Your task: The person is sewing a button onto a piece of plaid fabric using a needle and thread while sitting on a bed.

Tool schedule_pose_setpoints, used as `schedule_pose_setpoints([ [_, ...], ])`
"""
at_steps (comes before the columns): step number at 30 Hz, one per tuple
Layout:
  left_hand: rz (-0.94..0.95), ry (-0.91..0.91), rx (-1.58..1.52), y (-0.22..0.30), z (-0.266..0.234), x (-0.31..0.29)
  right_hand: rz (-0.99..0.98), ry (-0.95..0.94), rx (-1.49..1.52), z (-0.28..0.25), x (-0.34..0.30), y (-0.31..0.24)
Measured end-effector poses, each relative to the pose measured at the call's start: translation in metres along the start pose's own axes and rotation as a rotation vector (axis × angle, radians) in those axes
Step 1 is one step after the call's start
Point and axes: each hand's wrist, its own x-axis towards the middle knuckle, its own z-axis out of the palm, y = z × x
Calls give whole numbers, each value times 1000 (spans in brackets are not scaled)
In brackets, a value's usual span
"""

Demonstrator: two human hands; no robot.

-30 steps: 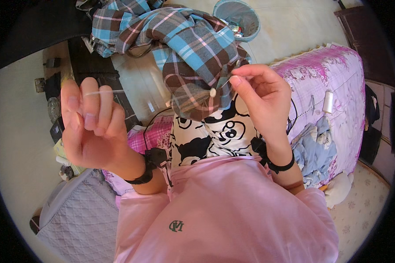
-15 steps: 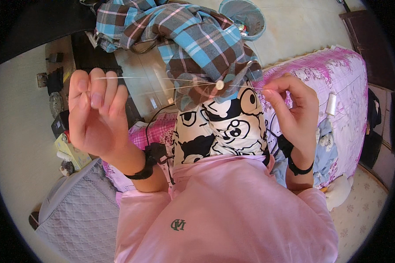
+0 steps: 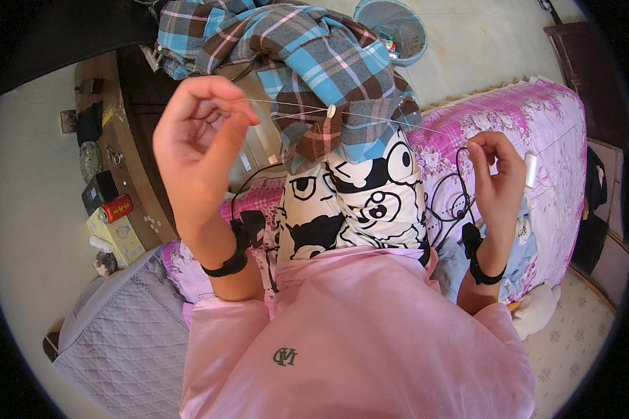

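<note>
A pale round button (image 3: 331,111) hangs in mid-air on white thread (image 3: 402,122) stretched between my two hands. My left hand (image 3: 199,136), its fingers curled and pinched, grips one end of the thread at the left. The other end is pinched between thumb and forefinger of my right hand (image 3: 497,171), lower and farther out on the right. Two strands show left of the button. Behind it, a plaid shirt (image 3: 321,56) in blue, brown and grey is draped over my knees, above my black-and-white printed trousers (image 3: 377,199).
A white thread spool (image 3: 530,170) lies on the pink floral bedspread (image 3: 555,119) at the right. A blue bin (image 3: 402,31) with some rubbish stands at the far side. On the left, a wooden table (image 3: 136,160) carries scissors (image 3: 114,156) and a red can (image 3: 115,208). A black cable loops near my right wrist.
My left hand has moved right and turned, and my right hand has shifted right and slightly down. The button has risen a little to the left. The shirt's blurred near edge now looks still.
</note>
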Motion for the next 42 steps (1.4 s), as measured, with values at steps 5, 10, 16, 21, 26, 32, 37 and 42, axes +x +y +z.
schedule_pose_setpoints([
  [5,31,-55,263,-12,12,1,49,57,-84,-9,-1,12],
  [10,76,-3,259,-17,16,4,84,110,-135,-18,-7,26],
  [16,42,78,111,-21,20,2,154,147,-155,-34,-18,46],
  [21,46,87,105,-22,25,-2,222,159,-164,-43,-22,54],
  [26,243,56,416,-29,60,-29,260,148,-132,-45,-29,57],
  [32,508,31,692,-55,88,-47,322,111,124,-51,-37,62],
  [37,594,103,707,-69,86,-54,360,96,162,-54,-42,65],
  [42,608,104,672,-73,80,-53,405,123,175,-63,-50,82],
])
